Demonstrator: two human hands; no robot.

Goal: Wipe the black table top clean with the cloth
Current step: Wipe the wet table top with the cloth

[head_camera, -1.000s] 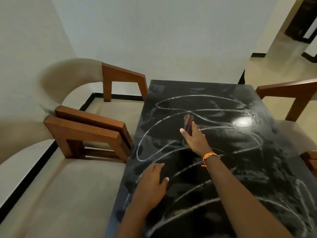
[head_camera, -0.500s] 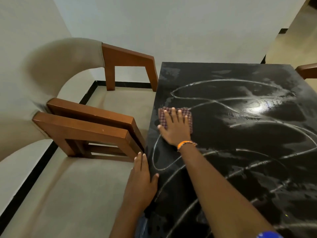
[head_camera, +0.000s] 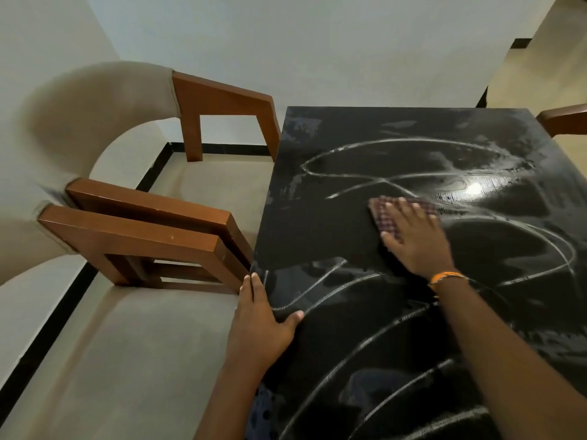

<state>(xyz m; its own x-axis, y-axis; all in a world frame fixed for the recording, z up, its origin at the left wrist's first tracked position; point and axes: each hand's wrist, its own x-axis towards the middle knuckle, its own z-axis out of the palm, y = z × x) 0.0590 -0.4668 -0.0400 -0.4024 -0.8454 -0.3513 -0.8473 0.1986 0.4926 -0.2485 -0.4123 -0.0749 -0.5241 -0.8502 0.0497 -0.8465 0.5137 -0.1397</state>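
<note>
Right hand (head_camera: 414, 238) presses flat, fingers straight, on checked red cloth (head_camera: 386, 215) atop streaked black table top (head_camera: 333, 236); left hand (head_camera: 259, 325) rests open-fingered along its edge.

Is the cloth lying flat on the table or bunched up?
Flat: the cloth lies spread under the right hand, whose straight fingers press it.

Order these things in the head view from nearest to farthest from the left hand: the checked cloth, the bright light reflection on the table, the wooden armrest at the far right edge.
From the left hand, at the table's left edge:
1. Checked cloth, under the right hand, mid-table.
2. Bright light reflection, beyond the cloth, to the right.
3. Wooden armrest, past the table's far right corner.
</note>
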